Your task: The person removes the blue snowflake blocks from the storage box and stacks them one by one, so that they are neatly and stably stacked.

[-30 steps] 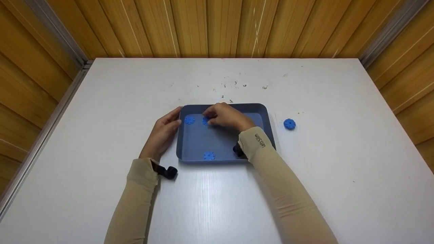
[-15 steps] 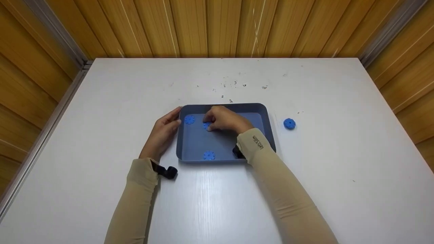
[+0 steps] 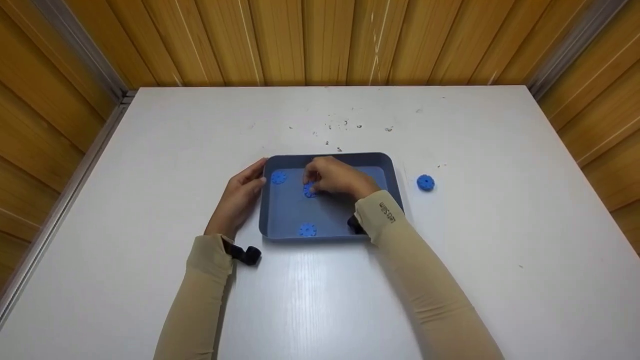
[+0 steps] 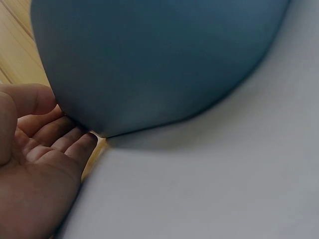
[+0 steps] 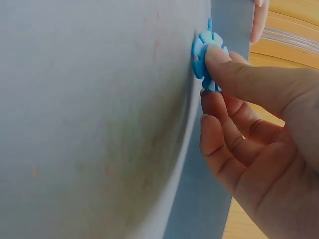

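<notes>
My right hand [image 3: 337, 176] is over the blue-grey tray [image 3: 332, 239] and pinches a blue notched building disc [image 3: 308, 190] between thumb and fingers. In the right wrist view this disc [image 5: 202, 57] stands on edge under the thumb, its slots visible round the rim. My left hand [image 3: 240, 192] lies along the tray's left side, fingers extended and touching its outer wall. The left wrist view shows those fingers [image 4: 75, 144] against the wall. Two similar discs lie flat inside: one disc [image 3: 278, 177] at the far left corner, another disc [image 3: 307, 229] near the front wall.
Outside the tray, to its right, lies a blue stack of notched discs [image 3: 426, 182] on the white table [image 3: 500, 225]. Wood-grain panels [image 3: 325, 40] stand behind the table and at both sides. Dark scuff marks [image 3: 345, 125] dot the tabletop beyond the tray.
My right hand has drawn the pinched disc slightly toward me and to the right, away from the tray's far wall. My left hand stays at the tray's side.
</notes>
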Available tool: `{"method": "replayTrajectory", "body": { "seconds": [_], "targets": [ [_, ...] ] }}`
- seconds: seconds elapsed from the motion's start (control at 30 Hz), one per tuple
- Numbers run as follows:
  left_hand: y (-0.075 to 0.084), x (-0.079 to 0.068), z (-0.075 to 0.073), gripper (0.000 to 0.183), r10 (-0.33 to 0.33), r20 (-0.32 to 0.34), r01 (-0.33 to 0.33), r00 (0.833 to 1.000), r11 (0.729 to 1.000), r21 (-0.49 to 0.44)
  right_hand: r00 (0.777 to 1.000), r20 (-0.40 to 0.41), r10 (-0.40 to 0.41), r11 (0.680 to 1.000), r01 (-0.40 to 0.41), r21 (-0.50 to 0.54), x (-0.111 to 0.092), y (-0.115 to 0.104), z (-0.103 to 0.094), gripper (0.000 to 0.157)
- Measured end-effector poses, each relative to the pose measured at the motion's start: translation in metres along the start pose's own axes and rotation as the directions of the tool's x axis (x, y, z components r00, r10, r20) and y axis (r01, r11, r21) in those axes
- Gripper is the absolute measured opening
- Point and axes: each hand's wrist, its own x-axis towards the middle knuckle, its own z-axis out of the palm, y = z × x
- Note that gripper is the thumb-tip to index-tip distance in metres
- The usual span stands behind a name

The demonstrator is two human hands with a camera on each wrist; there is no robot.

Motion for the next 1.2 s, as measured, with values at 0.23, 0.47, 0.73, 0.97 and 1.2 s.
{"method": "replayTrajectory", "body": {
  "seconds": [0.23,0.47,0.73,0.97,1.2],
  "targets": [
    [-0.001,0.0,-0.002,0.054,0.013,-0.009,-0.012,1.0,0.997,0.074,0.999,-0.041,-0.008,1.0,0.008,0.012,-0.014,0.001,-0.01,0.009],
    [0.0,0.0,-0.001,0.055,0.005,-0.015,-0.004,1.0,0.999,0.046,0.998,-0.06,0.001,1.0,-0.001,-0.002,-0.03,0.006,-0.028,0.011],
    [0.0,0.0,-0.003,0.055,-0.001,-0.011,0.001,1.0,1.0,0.026,0.992,-0.13,-0.001,1.0,0.004,0.024,-0.049,0.016,-0.047,0.011],
    [-0.001,0.0,-0.005,0.055,0.001,-0.013,-0.001,1.0,1.0,0.008,0.98,-0.196,0.031,0.998,-0.021,0.052,-0.068,0.027,-0.058,0.013],
    [-0.003,0.002,-0.007,0.055,0.004,-0.016,-0.004,1.0,0.999,0.037,0.966,-0.253,0.046,0.997,-0.027,0.077,-0.087,0.042,-0.066,0.016]
  ]
}}
